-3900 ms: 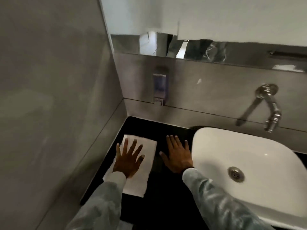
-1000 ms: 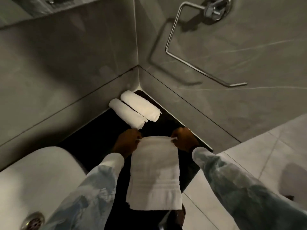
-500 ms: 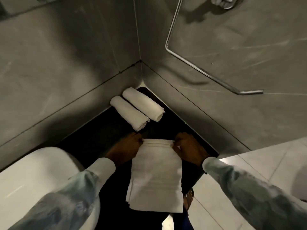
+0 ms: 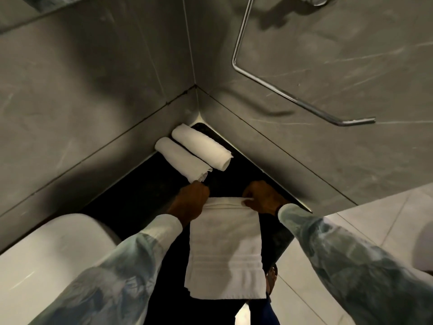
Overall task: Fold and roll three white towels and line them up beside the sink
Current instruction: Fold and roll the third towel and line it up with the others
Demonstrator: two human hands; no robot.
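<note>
Two rolled white towels lie side by side in the far corner of the black counter (image 4: pixel 131 198): one roll (image 4: pixel 181 163) on the left, the other roll (image 4: pixel 202 146) against the right wall. A third white towel (image 4: pixel 226 249), folded into a long strip, lies flat on the counter and hangs over its near edge. My left hand (image 4: pixel 191 200) grips the strip's far left corner. My right hand (image 4: pixel 263 198) pinches the far right corner, with the far edge curled up slightly.
The white sink basin (image 4: pixel 46 249) sits at the lower left. Grey tiled walls meet in the corner behind the rolls. A chrome towel ring (image 4: pixel 293 95) juts from the right wall above the counter. Light floor tiles (image 4: pixel 351 221) show at the right.
The view swung from the left side of the sink to this right-hand corner. In the last second both hands stayed on the towel's far edge, which has begun curling over.
</note>
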